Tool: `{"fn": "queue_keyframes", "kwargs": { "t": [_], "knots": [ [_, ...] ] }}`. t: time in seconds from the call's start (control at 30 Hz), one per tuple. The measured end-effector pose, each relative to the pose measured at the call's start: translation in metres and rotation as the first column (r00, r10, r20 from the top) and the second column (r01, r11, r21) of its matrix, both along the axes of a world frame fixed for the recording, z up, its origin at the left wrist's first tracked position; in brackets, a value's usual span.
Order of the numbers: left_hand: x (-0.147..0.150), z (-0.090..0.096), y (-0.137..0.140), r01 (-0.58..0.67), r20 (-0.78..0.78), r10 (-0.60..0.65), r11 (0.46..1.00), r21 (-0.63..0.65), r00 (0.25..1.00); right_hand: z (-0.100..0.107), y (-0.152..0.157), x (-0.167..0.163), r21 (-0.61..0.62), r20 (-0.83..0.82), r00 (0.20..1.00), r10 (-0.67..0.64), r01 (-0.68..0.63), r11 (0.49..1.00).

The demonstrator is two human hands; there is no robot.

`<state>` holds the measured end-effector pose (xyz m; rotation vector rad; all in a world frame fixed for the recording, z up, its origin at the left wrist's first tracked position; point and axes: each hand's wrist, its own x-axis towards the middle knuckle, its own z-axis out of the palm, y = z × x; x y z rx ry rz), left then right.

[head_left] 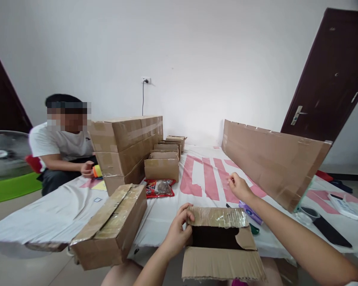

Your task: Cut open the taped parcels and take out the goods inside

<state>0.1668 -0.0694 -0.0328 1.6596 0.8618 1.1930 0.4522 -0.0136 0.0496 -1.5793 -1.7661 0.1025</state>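
An opened cardboard box (223,264) stands close in front of me, its flaps spread and its inside dark. At its upper left corner my left hand (181,224) grips the edge, thumb and fingers on the cardboard. My right hand (238,186) is raised over the table beyond the box, fingers curled together in a pinch; whether anything small is between them cannot be seen. Below the right forearm lies a purple handheld object (250,213), partly hidden. Left of the box, a red food packet (160,188) rests on the table.
A taped carton (113,226) lies at the table's left front edge. Behind it stand stacked cartons (128,147) and a row of open boxes (161,169). A cardboard panel (271,163) rises on the right. A person (65,143) sits at left, near a fan (8,157).
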Motion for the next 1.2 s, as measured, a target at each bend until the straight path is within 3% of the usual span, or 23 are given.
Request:
{"fn": "queue_keyframes", "kwargs": {
  "t": [0.2,0.47,0.8,1.0,1.2],
  "knots": [
    [0.002,0.004,0.002,-0.009,0.009,0.009,0.999,-0.034,1.0,-0.001,-0.021,0.017,0.03,-0.149,0.983,0.108,-0.105,0.994],
    [0.006,0.006,0.006,-0.043,0.013,0.044,0.995,-0.089,0.999,0.0,-0.056,0.015,0.008,-0.166,0.958,0.236,-0.238,0.971],
    [0.006,0.012,0.022,-0.051,0.028,0.055,0.991,-0.125,0.998,-0.003,-0.066,0.015,0.021,-0.079,0.982,0.169,-0.168,0.986],
    [0.005,0.011,0.026,-0.049,0.023,0.053,0.989,-0.138,0.998,-0.017,-0.063,0.032,0.061,-0.306,0.945,0.116,-0.103,0.993],
    [0.006,0.009,0.027,-0.052,0.027,0.057,0.989,-0.136,0.998,-0.024,-0.069,0.04,0.043,-0.306,0.949,0.072,-0.062,0.997]
  ]
}}
